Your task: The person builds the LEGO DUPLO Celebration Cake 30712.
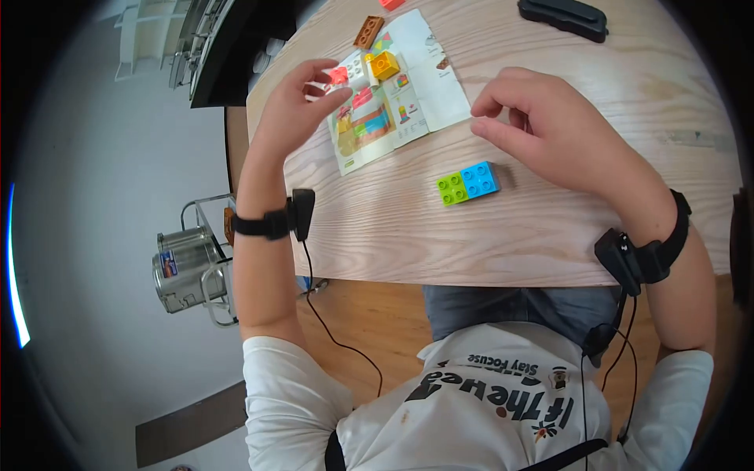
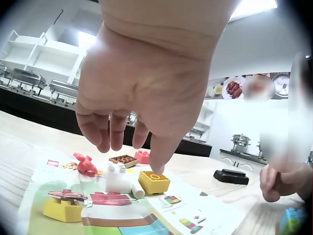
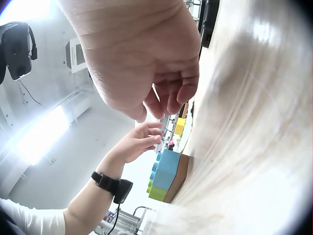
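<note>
My left hand hovers over the unfolded instruction sheet, fingers loosely bent and holding nothing. Below its fingertips in the left wrist view are a white brick, a yellow brick and a pink flower-shaped piece. My right hand is held above the table beside the sheet's right edge, its fingers relaxed around nothing. Nearer the body lies a joined block with lime green and blue bricks on top. The right wrist view shows a brown brick under these two.
A brown brick lies at the sheet's far edge, with a pinkish-red brick beyond it. The black oblong case is at the far right of the wooden table. A cable hangs from the left wrist camera.
</note>
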